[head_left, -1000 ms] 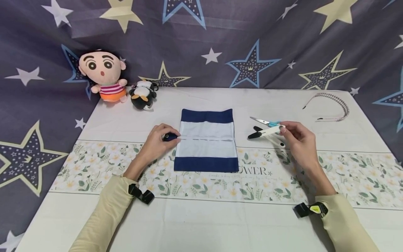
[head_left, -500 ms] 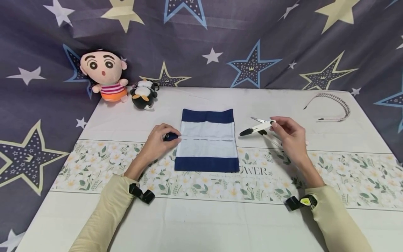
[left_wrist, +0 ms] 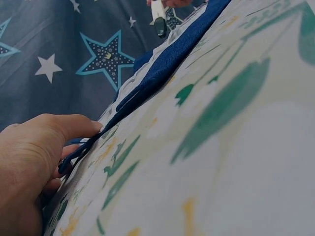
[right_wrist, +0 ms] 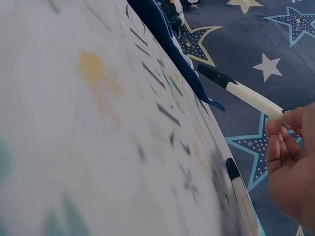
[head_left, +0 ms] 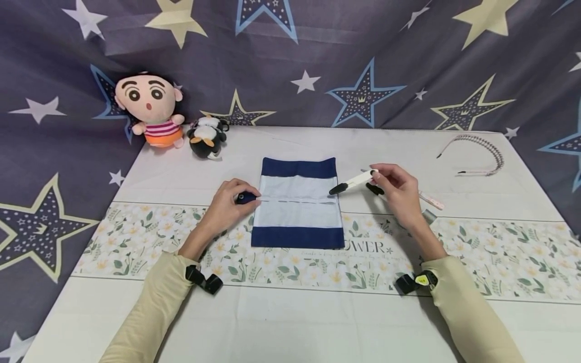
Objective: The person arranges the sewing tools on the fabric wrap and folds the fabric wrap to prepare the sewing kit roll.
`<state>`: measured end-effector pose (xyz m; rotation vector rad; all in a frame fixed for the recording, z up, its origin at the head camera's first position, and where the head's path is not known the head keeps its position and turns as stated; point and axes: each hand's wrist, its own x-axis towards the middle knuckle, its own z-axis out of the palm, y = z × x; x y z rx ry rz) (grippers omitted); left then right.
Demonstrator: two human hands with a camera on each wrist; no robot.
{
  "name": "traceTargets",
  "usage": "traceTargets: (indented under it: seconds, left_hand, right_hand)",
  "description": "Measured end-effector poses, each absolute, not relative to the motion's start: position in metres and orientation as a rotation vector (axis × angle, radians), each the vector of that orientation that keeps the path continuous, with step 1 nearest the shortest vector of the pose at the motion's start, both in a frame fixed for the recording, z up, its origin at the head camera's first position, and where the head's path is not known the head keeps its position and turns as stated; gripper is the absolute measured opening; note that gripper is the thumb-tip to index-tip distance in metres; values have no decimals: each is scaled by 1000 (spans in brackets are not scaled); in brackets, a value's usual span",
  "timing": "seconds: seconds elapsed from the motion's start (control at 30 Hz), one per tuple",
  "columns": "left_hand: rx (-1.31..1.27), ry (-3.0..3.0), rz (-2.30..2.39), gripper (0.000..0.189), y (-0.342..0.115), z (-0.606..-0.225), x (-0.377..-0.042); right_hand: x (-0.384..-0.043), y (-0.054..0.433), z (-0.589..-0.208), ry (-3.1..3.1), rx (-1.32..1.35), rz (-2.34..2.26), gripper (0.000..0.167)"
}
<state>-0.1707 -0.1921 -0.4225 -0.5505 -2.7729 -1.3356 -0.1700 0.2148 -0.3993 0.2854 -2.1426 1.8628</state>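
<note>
An unrolled fabric pencil case [head_left: 297, 214], light blue with navy bands and a row of slots across its middle, lies flat on the table. At its left edge, my left hand [head_left: 218, 209] pinches the cloth beside a navy tab [head_left: 246, 197] with a metal snap. My right hand [head_left: 399, 196] holds a white marker [head_left: 356, 182] by its rear end, the black cap pointing left over the case's right edge. In the right wrist view the marker [right_wrist: 253, 101] slants above a second black-capped marker [right_wrist: 241, 196], which lies on the table.
Scissors [head_left: 364, 170] are mostly hidden behind the right hand. A pink patterned stick [head_left: 431, 200] and a small grey item [head_left: 428, 217] lie by the right wrist. A headband [head_left: 492, 151] is at back right; a doll [head_left: 156, 111] and plush penguin [head_left: 206, 137] sit at back left.
My right hand has moved left with the white marker, from above the scissors and other marker to the case's right edge. The left hand has stayed in place.
</note>
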Motion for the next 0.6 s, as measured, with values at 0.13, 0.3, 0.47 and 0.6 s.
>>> traceTargets:
  seconds: [0.13, 0.3, 0.47, 0.6]
  left_hand:
    - [-548, -2774, -1327, 18, -192, -422, -171]
    - [-543, -2774, -1322, 18, -192, -422, -170]
    - [-546, -2771, -1315, 18, -192, -423, -170]
    - [-548, -2771, -1311, 19, -192, -423, -170]
  right_hand:
    - [-174, 207, -399, -2147, 261, 1902, 24]
    - [-181, 198, -401, -2157, 269, 1901, 23]
    - [-188, 190, -405, -2175, 287, 1887, 23]
    - [-193, 182, -406, -2179, 305, 1901, 24]
